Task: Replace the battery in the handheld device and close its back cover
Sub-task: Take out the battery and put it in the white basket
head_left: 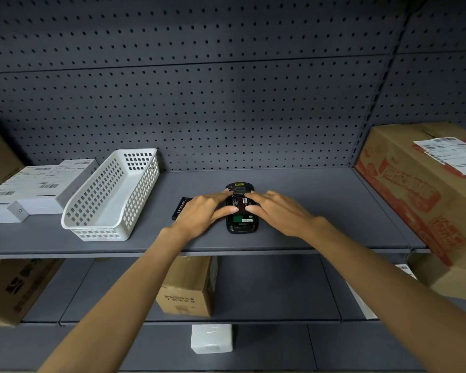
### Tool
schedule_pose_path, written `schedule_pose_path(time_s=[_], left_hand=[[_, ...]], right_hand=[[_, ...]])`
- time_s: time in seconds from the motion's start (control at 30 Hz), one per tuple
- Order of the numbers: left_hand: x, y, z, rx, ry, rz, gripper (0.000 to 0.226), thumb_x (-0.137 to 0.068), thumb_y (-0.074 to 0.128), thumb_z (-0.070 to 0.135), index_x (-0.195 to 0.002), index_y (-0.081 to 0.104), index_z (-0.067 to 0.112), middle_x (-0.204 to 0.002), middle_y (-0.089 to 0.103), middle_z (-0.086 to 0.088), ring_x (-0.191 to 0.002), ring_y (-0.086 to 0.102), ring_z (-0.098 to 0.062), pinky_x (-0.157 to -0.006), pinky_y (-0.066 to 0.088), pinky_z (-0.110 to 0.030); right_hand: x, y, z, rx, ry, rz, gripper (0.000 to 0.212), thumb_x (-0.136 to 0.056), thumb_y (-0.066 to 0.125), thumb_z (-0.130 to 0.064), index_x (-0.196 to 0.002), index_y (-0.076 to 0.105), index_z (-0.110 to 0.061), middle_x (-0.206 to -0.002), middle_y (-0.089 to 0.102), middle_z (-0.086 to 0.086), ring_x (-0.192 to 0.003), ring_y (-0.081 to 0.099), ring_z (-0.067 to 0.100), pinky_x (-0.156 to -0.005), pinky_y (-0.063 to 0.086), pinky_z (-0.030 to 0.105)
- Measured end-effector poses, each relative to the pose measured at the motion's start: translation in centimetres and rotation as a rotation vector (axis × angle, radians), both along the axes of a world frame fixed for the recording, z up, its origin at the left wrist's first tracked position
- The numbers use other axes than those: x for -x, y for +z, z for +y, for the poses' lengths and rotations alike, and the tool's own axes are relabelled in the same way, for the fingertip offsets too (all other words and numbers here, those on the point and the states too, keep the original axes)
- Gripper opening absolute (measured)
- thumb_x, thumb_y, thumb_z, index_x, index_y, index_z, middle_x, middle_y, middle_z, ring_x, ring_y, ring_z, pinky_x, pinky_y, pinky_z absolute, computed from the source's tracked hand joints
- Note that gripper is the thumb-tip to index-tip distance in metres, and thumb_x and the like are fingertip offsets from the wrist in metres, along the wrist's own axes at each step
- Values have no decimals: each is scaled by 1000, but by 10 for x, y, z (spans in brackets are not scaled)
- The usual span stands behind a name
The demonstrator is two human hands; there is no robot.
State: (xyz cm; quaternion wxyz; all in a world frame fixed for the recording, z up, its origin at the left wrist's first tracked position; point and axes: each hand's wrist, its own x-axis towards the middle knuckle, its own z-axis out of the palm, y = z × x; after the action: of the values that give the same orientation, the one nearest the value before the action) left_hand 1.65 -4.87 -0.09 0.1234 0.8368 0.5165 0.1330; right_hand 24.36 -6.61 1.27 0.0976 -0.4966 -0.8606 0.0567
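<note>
Grey metal shelf (320, 211), pegboard wall behind. Handheld device (242, 224) lies face down mid-shelf, back open, battery (240, 204) in its bay. Left hand (199, 214) and right hand (277, 214) both unclenched, fingers straight, tips pressing battery. 1 dark flat piece (180, 208) just left of device; white basket (111, 195) beyond.

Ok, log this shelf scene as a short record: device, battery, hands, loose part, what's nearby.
device: handheld device lying back-up on the shelf, compartment open
battery: battery in the compartment's upper part, lower part bare
left hand: left hand, fingertips at the battery's left edge
right hand: right hand, fingertips at its right edge
loose part: flat black piece left of the device, partly hidden; battery or cover, cannot tell
nearby: white basket left, cardboard box right
</note>
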Motion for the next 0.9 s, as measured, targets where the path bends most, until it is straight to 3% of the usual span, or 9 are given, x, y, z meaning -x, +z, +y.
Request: schedule_pose_path(time_s=[0.07,0.2,0.3,0.43,0.47,0.57,0.7,0.9], left_hand=[[-1,-1,-1,23,27,-68,79,-86,31,70,-148,40,23,-143,56,-6,-129,55,-28,-100,47,-43],[-4,0,1,51,94,-191,67,-89,36,66,-141,49,27,-109,72,-6,-106,66,-27,-78,48,-37],[-5,1,2,19,115,-263,58,-92,41,63,-131,59,25,-117,70,-2,-110,64,-22,-87,49,-36],[-11,4,-1,-20,155,-372,44,-94,52,51,-116,70,18,-105,74,-2,-97,66,-12,-87,52,-31],[-14,5,-2,-4,159,-407,41,-94,53,48,-114,71,16,-98,76,-2,-90,68,-8,-83,52,-28],[-19,6,-6,17,172,-481,36,-95,56,40,-113,73,15,-87,76,-3,-79,66,0,-75,48,-19],[-18,3,-9,23,167,-502,42,-94,58,41,-121,69,12,-98,77,-3,-95,71,-8,-89,55,-26],[-18,6,-13,5,167,-500,46,-93,60,41,-129,65,14,-104,76,0,-101,69,-9,-89,53,-23]], right_hand=[[2,3,-3,15,-21,40,47,-105,30,-38,-144,42,-15,-120,62,15,-106,57,28,-82,51,43],[4,4,4,92,-72,166,47,-104,25,-43,-133,55,-22,-105,67,14,-97,60,28,-80,52,48],[6,5,8,107,-115,207,50,-102,24,-47,-105,65,-19,-92,66,10,-87,60,26,-77,52,49],[9,3,7,125,-172,303,46,-104,30,-40,-70,52,-18,-93,57,9,-82,59,26,-79,50,45],[10,3,6,137,-181,337,48,-104,29,-41,-70,52,-16,-91,58,11,-82,59,27,-79,50,46],[13,1,8,203,-174,431,52,-104,29,-42,-94,65,-5,-91,69,12,-86,65,26,-83,52,48],[12,1,8,257,-166,511,41,-103,36,-38,-117,64,-11,-100,71,8,-95,66,22,-89,53,42],[13,3,8,343,-169,664,40,-101,47,-30,-137,52,-14,-118,66,6,-104,62,16,-95,53,37]])
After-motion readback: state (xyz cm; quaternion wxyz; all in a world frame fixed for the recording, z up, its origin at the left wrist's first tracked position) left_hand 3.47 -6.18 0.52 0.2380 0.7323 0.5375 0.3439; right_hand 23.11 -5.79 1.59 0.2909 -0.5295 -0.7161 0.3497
